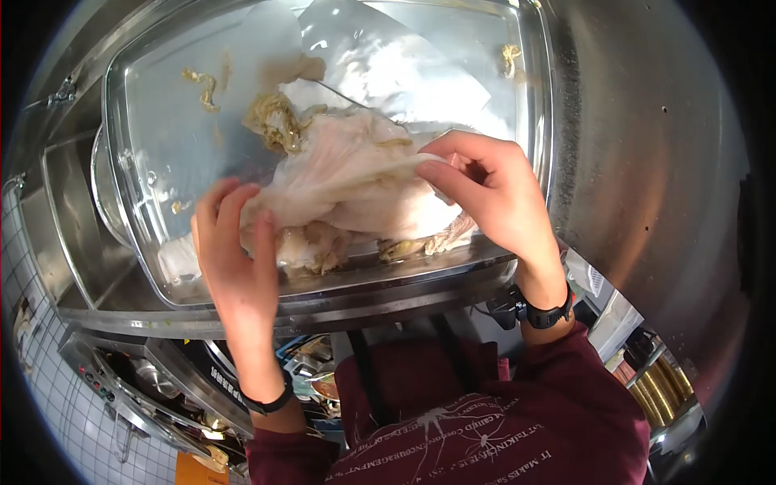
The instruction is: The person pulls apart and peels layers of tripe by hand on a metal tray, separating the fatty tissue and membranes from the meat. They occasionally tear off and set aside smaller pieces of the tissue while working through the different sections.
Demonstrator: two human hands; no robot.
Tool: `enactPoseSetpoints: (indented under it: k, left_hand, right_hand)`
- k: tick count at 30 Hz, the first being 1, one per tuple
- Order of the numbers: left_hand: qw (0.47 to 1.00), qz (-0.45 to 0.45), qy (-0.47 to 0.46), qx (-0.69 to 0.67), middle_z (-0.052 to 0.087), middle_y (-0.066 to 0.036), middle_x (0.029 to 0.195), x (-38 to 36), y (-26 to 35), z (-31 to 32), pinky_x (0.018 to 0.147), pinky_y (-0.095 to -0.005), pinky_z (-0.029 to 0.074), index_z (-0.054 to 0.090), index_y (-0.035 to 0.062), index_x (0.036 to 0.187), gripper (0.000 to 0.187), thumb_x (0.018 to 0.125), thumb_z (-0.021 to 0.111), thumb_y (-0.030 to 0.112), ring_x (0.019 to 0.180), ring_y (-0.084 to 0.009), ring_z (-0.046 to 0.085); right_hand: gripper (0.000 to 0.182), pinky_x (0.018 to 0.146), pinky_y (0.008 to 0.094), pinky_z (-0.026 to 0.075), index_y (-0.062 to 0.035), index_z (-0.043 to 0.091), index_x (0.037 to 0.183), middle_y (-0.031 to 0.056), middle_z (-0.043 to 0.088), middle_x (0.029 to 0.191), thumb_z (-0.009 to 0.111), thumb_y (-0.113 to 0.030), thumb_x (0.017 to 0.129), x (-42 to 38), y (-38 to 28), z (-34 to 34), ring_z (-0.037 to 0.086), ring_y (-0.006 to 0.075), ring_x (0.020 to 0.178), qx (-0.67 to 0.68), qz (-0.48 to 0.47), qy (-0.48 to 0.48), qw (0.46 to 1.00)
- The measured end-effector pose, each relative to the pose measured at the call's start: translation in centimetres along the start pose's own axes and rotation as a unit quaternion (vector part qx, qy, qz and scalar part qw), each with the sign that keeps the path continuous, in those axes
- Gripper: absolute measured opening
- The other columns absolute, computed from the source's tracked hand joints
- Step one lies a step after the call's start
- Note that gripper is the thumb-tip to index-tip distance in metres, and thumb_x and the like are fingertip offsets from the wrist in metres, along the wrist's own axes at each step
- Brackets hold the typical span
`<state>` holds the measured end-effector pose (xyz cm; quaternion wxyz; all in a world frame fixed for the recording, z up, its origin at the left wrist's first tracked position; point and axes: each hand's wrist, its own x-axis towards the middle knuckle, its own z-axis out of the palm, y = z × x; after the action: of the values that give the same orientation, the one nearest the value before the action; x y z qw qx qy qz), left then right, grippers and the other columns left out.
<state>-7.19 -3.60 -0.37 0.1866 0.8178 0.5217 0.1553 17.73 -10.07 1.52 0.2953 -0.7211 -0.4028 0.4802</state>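
Observation:
A large pale, fleshy piece, like animal tissue, (347, 174) lies in a clear rectangular tray (129, 178) near its front edge. My right hand (493, 190) pinches the piece's upper right edge between thumb and fingers and lifts it a little. At the piece's left end, my left hand (238, 234) has its thumb and fingers closed round the edge. A yellow-brown frilly part (276, 121) sticks out at the upper left of the piece. More brownish folds (319, 249) show beneath it, along the tray's front side.
Small yellowish scraps (510, 60) lie in the tray's upper right and upper left. A metal sink (81, 210) is at the left, and a curved steel wall (647, 153) rises at the right. Below are shelves and a gold-coloured pot (659, 396).

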Motion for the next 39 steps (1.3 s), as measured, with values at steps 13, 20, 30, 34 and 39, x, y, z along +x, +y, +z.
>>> enactPoseSetpoints:
  k: [13,20,30,34,39]
  left_hand:
    - [0.892,-0.216,-0.078,-0.39,0.062,-0.008,0.083,0.9,8.5,2.5,0.058,-0.0298,0.044,0.061,0.0015,0.092,0.018,0.083,0.067,0.015,0.066,-0.0173,0.055]
    - [0.71,-0.287,-0.007,-0.642,0.061,-0.005,0.079,2.3,8.8,4.2,0.06,-0.0247,0.044,0.059,-0.0014,0.09,0.013,0.085,0.062,0.01,0.07,-0.0102,0.055]
    - [0.615,-0.284,0.03,-0.735,0.061,-0.006,0.087,0.5,7.0,3.5,0.074,-0.0246,0.045,0.056,-0.0028,0.097,0.013,0.09,0.057,0.008,0.082,-0.0103,0.055]
    - [0.664,-0.275,0.042,-0.694,0.061,-0.007,0.089,-0.3,8.8,3.9,0.077,-0.0264,0.045,0.056,-0.0024,0.098,0.016,0.09,0.059,0.011,0.085,-0.0127,0.056]
    - [0.696,-0.213,-0.021,-0.685,0.061,-0.008,0.089,-1.3,8.6,5.4,0.077,-0.0274,0.045,0.056,-0.0014,0.098,0.015,0.089,0.06,0.009,0.084,-0.0129,0.056]
  right_hand:
    - [0.041,0.045,0.0188,0.027,-0.0064,0.057,0.068,-0.0071,0.044,0.054,0.054,-0.036,0.097,1.7,-5.1,-1.1,0.035,0.0002,0.05,0.166,0.029,-0.091,0.981]
    - [0.049,0.037,0.0223,0.023,-0.0034,0.057,0.065,-0.0014,0.046,0.053,0.054,-0.043,0.095,2.0,-5.2,-0.8,0.034,0.005,0.041,0.267,0.09,-0.155,0.947]
    - [0.049,0.033,0.019,0.024,-0.0017,0.051,0.088,-0.0021,0.042,0.051,0.042,-0.049,0.098,2.0,-1.9,-1.0,0.031,0.0024,0.034,0.419,0.086,-0.219,0.877]
    - [0.047,0.033,0.0196,0.027,-0.0091,0.048,0.089,-0.0052,0.041,0.048,0.034,-0.052,0.099,2.0,-1.3,-0.4,0.03,0.0034,0.032,0.503,0.097,-0.272,0.815]
    - [0.043,0.036,0.0185,0.027,-0.0098,0.048,0.091,-0.0058,0.041,0.051,0.042,-0.052,0.097,1.8,-0.9,-0.3,0.031,0.0038,0.033,0.542,0.108,-0.27,0.788]
